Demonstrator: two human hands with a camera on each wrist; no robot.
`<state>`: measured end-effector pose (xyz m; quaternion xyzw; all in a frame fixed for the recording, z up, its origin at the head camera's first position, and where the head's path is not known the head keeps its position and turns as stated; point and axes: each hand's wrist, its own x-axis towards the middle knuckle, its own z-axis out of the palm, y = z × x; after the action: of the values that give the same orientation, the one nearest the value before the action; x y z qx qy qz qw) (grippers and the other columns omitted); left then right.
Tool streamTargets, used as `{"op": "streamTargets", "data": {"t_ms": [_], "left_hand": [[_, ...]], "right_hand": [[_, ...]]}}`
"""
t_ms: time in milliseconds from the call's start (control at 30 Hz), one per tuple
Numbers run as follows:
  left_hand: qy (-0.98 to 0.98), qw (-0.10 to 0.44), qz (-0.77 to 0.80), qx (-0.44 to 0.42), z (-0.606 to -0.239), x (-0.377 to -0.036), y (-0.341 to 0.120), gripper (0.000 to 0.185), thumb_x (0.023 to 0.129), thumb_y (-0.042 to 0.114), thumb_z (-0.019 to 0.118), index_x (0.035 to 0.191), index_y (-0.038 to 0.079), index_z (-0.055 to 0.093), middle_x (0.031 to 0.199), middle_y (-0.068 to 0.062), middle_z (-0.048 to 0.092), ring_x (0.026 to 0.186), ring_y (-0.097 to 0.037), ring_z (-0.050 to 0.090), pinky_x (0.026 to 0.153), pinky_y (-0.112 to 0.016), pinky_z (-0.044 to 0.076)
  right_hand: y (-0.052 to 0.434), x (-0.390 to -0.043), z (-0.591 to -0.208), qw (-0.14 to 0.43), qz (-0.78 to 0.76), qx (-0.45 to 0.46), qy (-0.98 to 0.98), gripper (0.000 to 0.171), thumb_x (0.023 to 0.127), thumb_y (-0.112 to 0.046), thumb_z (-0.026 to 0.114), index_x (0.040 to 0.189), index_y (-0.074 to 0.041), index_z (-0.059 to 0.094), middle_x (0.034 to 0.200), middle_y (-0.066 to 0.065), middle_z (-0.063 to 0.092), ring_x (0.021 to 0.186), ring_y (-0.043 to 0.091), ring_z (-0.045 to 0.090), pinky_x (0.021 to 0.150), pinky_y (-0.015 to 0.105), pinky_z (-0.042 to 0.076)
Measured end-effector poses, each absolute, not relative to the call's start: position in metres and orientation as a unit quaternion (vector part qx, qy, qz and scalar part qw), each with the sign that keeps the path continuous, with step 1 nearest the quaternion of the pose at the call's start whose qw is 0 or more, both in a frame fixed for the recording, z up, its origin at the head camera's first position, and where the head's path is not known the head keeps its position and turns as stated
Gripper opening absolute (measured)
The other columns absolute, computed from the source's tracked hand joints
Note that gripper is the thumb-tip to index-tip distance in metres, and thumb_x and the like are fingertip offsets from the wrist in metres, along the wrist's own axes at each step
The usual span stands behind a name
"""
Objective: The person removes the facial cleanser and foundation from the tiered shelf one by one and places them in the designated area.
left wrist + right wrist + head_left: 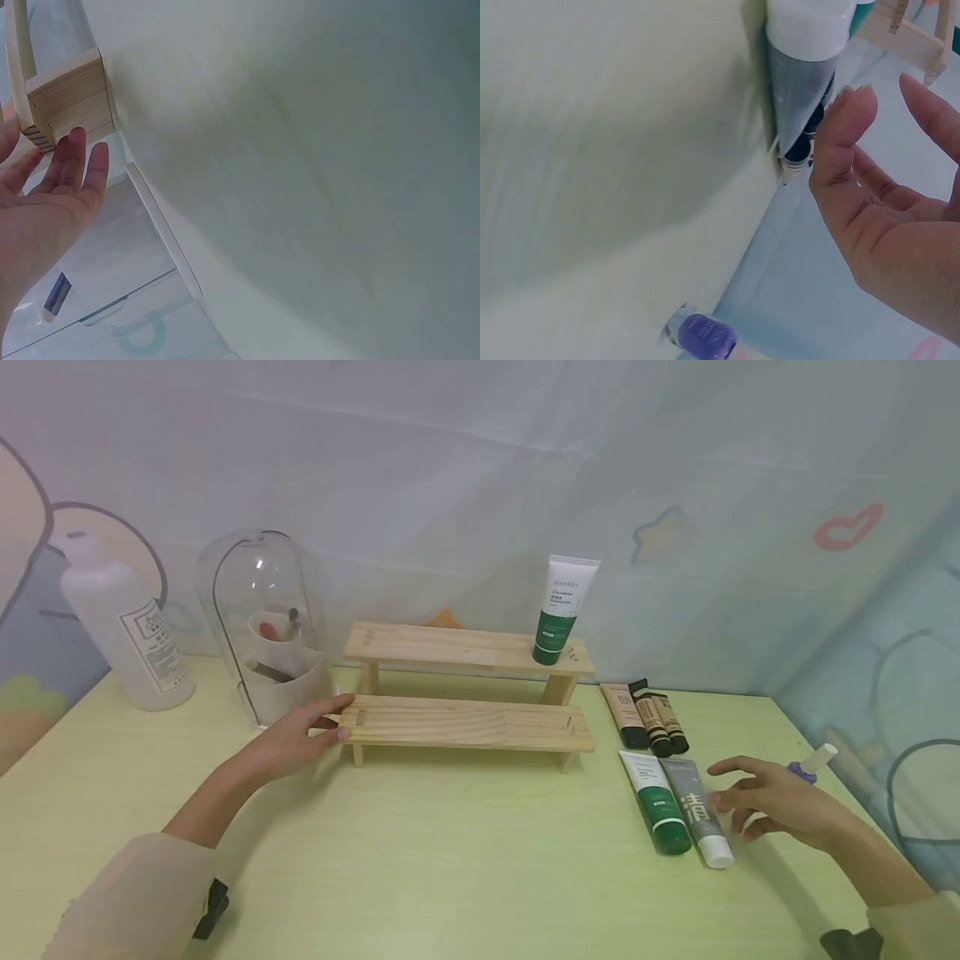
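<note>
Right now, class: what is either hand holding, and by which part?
Nothing is held. The left hand touches the wooden shelf's lower end; the right hand hovers open beside the grey tube.

Grey tube [697, 810] flat (white cap nearest)

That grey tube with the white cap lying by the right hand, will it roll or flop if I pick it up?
The grey tube probably won't roll far: it lies flat, its crimped end looks wide, and the green tube flanks it. It looks like soft plastic, so it may dent under a pinch. The right hand hovers open beside it; gripping nearer the white cap seems steadier.
</note>
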<state>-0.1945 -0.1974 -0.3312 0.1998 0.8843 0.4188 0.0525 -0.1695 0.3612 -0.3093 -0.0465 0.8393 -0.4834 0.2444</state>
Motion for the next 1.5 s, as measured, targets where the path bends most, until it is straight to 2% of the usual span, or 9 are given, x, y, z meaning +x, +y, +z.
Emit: {"op": "streamTargets", "data": {"t_ms": [233, 433, 600, 767, 1067, 1267, 1500], "left_hand": [[0.885, 0.051, 0.419, 0.199, -0.33, -0.194, -0.197, 0.053, 0.094, 0.01, 0.051, 0.137, -0.01, 0.028, 0.137, -0.028, 0.034, 0.115, -0.043, 0.043, 0.091, -0.053, 0.037], [0.886, 0.05, 0.418, 0.196, -0.33, -0.194, -0.196, 0.052, 0.094, 0.01, 0.051, 0.137, -0.01, 0.029, 0.135, -0.029, 0.036, 0.114, -0.043, 0.044, 0.09, -0.052, 0.038], [0.885, 0.048, 0.419, 0.198, -0.33, -0.194, -0.196, 0.052, 0.094, 0.008, 0.05, 0.137, -0.011, 0.029, 0.135, -0.029, 0.035, 0.114, -0.043, 0.044, 0.09, -0.052, 0.038], [0.886, 0.046, 0.417, 0.197, -0.329, -0.194, -0.196, 0.051, 0.093, 0.008, 0.051, 0.136, -0.011, 0.03, 0.134, -0.029, 0.036, 0.114, -0.043, 0.044, 0.09, -0.052, 0.038], [0.888, 0.045, 0.413, 0.195, -0.329, -0.193, -0.195, 0.052, 0.094, 0.009, 0.051, 0.137, -0.01, 0.03, 0.134, -0.029, 0.037, 0.114, -0.042, 0.044, 0.09, -0.052, 0.037], [0.888, 0.042, 0.412, 0.199, -0.329, -0.193, -0.196, 0.051, 0.093, 0.009, 0.051, 0.136, -0.01, 0.03, 0.134, -0.029, 0.037, 0.114, -0.042, 0.045, 0.09, -0.052, 0.037], [0.889, 0.047, 0.412, 0.193, -0.329, -0.194, -0.195, 0.052, 0.094, 0.011, 0.051, 0.137, -0.009, 0.03, 0.135, -0.028, 0.037, 0.115, -0.042, 0.044, 0.091, -0.053, 0.036]], "right_hand": [[0.351, -0.177, -0.297, 0.236, -0.472, -0.073, 0.846, 0.057, 0.091, -0.015, 0.057, 0.131, 0.011, 0.025, 0.084, 0.013, 0.057, 0.066, 0.02, 0.057, 0.061, 0.037, 0.051], [0.337, -0.183, -0.289, 0.228, -0.454, -0.097, 0.856, 0.056, 0.091, -0.013, 0.056, 0.131, 0.012, 0.026, 0.088, 0.016, 0.058, 0.07, 0.023, 0.058, 0.064, 0.038, 0.052], [0.324, -0.189, -0.282, 0.225, -0.437, -0.121, 0.862, 0.054, 0.091, -0.014, 0.056, 0.13, 0.011, 0.028, 0.098, 0.02, 0.055, 0.075, 0.028, 0.058, 0.067, 0.04, 0.052], [0.312, -0.193, -0.274, 0.212, -0.43, -0.148, 0.865, 0.053, 0.09, -0.011, 0.056, 0.131, 0.01, 0.03, 0.104, 0.022, 0.054, 0.08, 0.027, 0.059, 0.069, 0.039, 0.052], [0.286, -0.199, -0.265, 0.192, -0.41, -0.161, 0.877, 0.05, 0.088, -0.015, 0.06, 0.13, 0.002, 0.038, 0.106, 0.02, 0.054, 0.088, 0.029, 0.057, 0.072, 0.036, 0.051], [0.271, -0.204, -0.268, 0.176, -0.411, -0.162, 0.88, 0.053, 0.087, -0.017, 0.063, 0.13, 0.003, 0.038, 0.102, 0.018, 0.054, 0.086, 0.031, 0.057, 0.071, 0.036, 0.052], [0.26, -0.211, -0.27, 0.153, -0.393, -0.165, 0.892, 0.053, 0.088, -0.022, 0.063, 0.13, -0.001, 0.039, 0.113, 0.019, 0.053, 0.097, 0.031, 0.056, 0.079, 0.038, 0.05]]}}
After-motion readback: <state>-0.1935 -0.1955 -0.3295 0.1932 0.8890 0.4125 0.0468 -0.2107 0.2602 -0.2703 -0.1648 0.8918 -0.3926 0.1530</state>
